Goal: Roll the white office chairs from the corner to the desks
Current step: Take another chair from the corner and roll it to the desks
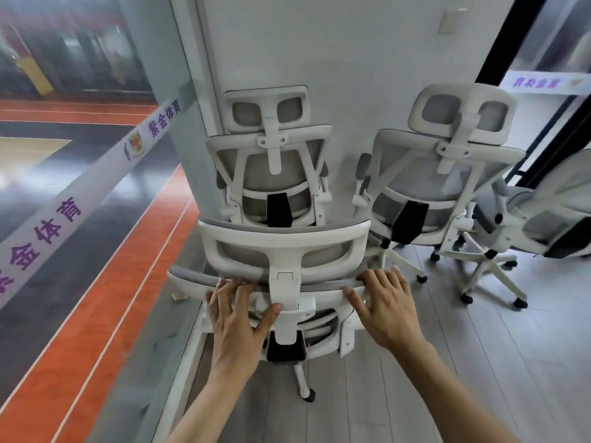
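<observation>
**Near chair [284,238] held from behind**

The left hand [238,311] and right hand [388,310] curl over its backrest top, either side of the headrest post. It stands just before a second chair [271,177] by the wall [351,59].

Rightmost chair [548,220] half off-frame, blurred
</observation>
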Tool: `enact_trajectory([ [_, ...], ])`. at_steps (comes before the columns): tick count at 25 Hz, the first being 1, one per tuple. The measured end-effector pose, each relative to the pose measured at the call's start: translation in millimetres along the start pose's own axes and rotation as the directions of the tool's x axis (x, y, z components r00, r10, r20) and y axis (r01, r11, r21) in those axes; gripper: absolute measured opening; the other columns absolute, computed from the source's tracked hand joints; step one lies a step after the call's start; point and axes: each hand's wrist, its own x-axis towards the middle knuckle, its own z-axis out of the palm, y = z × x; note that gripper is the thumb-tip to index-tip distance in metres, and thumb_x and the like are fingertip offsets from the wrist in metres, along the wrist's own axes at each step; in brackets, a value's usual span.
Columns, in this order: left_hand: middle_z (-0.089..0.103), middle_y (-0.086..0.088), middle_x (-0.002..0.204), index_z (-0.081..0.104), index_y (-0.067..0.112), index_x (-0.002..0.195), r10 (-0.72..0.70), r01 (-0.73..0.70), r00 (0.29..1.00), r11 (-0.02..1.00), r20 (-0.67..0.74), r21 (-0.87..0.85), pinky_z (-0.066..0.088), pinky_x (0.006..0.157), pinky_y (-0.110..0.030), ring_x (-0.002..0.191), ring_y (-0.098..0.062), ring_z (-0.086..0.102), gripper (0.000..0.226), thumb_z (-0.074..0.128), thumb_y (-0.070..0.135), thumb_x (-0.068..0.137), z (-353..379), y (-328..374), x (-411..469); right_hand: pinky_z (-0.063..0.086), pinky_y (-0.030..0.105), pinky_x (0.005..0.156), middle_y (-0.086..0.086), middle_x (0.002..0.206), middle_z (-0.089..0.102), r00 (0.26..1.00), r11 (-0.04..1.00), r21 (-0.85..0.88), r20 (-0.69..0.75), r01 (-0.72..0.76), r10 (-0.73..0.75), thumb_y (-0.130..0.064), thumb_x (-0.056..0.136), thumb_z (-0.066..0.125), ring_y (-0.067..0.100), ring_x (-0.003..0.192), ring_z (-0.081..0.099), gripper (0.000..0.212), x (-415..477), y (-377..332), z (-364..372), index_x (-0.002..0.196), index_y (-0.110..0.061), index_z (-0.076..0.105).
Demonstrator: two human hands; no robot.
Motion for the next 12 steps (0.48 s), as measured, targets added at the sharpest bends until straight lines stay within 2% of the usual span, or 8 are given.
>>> enact_trajectory([
  [3, 0.045, -0.007, 0.135, 0.059, 0.016, 0.116, 0.047, -0.047, 0.999, 0.999, 0.021, -0.009, 0.017, 0.119, -0.055, 0.143, -0.029, 0.025, 0.066, 0.045, 0.074, 0.087, 20, 24, -14, 0.026, 0.041, 0.119, -0.011, 0.094, 0.057, 0.996, 0.996, 0.005, -0.039, -0.084, 0.084, -0.061, 0.104, 0.025, 0.018, 0.102, 0.055, 0.045, -16, 24, -9, 0.097, -0.028, 0.055],
  [7, 0.041, -0.005, 0.139, 0.057, 0.016, 0.122, 0.128, -0.126, 0.99, 0.992, 0.067, -0.032, 0.01, 0.123, -0.05, 0.145, -0.026, 0.022, 0.059, 0.052, 0.063, 0.087, 42, 54, -28, 0.036, 0.043, 0.109, -0.008, 0.089, 0.059, 0.974, 0.985, -0.015, -0.154, -0.172, 0.168, -0.05, 0.106, 0.031, 0.021, 0.094, 0.055, 0.039, -51, 56, -26, 0.091, -0.024, 0.057],
  [12, 0.04, -0.002, 0.141, 0.053, 0.019, 0.126, 0.274, -0.267, 0.944, 0.962, 0.183, -0.058, 0.013, 0.122, -0.054, 0.147, -0.026, 0.021, 0.06, 0.047, 0.066, 0.09, 78, 112, -43, 0.04, 0.046, 0.102, -0.005, 0.086, 0.06, 0.909, 0.946, -0.017, -0.283, -0.324, 0.306, -0.047, 0.103, 0.037, 0.023, 0.092, 0.054, 0.037, -105, 111, -61, 0.087, -0.022, 0.058],
])
